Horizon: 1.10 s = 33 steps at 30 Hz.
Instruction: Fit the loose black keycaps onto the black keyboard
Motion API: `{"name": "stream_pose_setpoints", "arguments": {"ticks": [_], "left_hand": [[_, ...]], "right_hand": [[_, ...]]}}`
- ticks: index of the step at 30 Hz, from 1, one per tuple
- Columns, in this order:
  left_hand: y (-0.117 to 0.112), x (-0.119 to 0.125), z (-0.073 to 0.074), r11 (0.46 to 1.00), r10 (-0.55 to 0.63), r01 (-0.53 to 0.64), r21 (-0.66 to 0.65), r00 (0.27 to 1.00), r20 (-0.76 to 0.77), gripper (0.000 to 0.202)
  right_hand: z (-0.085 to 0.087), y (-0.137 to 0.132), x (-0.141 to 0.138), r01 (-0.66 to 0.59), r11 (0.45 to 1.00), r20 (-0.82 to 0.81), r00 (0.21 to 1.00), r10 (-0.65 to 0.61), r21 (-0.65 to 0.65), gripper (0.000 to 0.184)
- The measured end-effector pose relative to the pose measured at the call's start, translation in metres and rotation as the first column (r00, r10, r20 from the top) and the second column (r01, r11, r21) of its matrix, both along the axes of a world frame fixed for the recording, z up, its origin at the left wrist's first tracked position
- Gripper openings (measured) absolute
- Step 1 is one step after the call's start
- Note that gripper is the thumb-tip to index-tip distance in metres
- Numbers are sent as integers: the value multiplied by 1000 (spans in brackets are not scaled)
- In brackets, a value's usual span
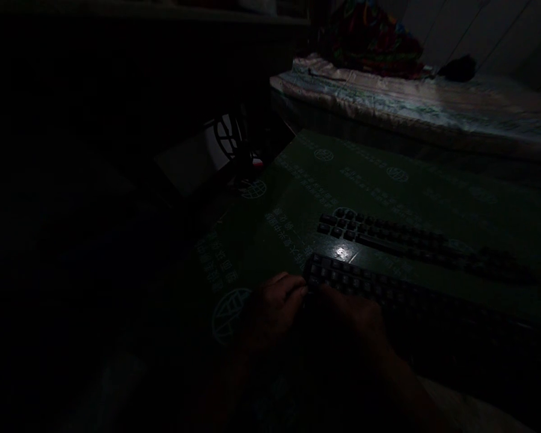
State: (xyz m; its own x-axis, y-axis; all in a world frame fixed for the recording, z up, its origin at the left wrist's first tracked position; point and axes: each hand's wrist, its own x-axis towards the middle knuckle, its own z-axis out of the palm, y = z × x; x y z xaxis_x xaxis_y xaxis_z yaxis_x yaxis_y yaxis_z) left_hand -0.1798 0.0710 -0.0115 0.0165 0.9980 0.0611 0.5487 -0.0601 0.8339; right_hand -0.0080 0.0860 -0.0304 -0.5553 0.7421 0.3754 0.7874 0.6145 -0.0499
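Keyboard (pixel 388 290) lying on green sheet (pixel 293 198), directly before person, stretching off toward right. Far left: deep shadow. Then dark round fan (pixel 229 139), beyond sheet's edge. Left hand (pixel 275 304): fingers bent against keyboard's left end; too dark to tell whether clamped. Right hand (pixel 358 316): over keys near same end, fingertips hidden, grip cannot be told. Loose keys (pixel 383 231) in rows just beyond keyboard. Farther right, bed (pixel 388 99) bearing dark red cloth (pixel 374 45).

Dark plastic on a shiny green sheet (pixel 247 225)
Sheet looks smooth and kinda glossy, glare around 4 o'clock from centre; keyboard (pixel 410 300) and loose keycaps (pixel 383 243) look like black plastic; wrinkled, mostly matt cloth (pixel 433 99) at 2 o'clock.
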Motion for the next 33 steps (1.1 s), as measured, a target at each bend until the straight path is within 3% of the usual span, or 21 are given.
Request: {"name": "stream_pose_setpoints", "arguments": {"ticks": [5, 15, 21, 26, 33], "left_hand": [[-3, -1, -2, 1000, -20, 20, 0, 999, 29, 17], [-3, -2, 4, 998, -24, 28, -51, 997, 74, 16], [-2, -2, 2, 999, -34, 35, -26, 998, 49, 17], [-1, -2, 2, 998, -55, 57, -27, 996, 69, 18], [1, -4, 2, 997, -74, 75, -27, 997, 34, 19]], "right_hand": [[3, 2, 4, -59, 996, -84, 994, 65, 69, 17], [1, 3, 10, -137, 988, -142, 982, 125, -77, 16], [-2, 1, 7, -12, 989, -47, 999, 5, -147, 15], [-4, 4, 7, -38, 989, -64, 998, 29, -144, 17], [0, 2, 4, 25, 973, 0, 1000, -26, -229, 13]]}}
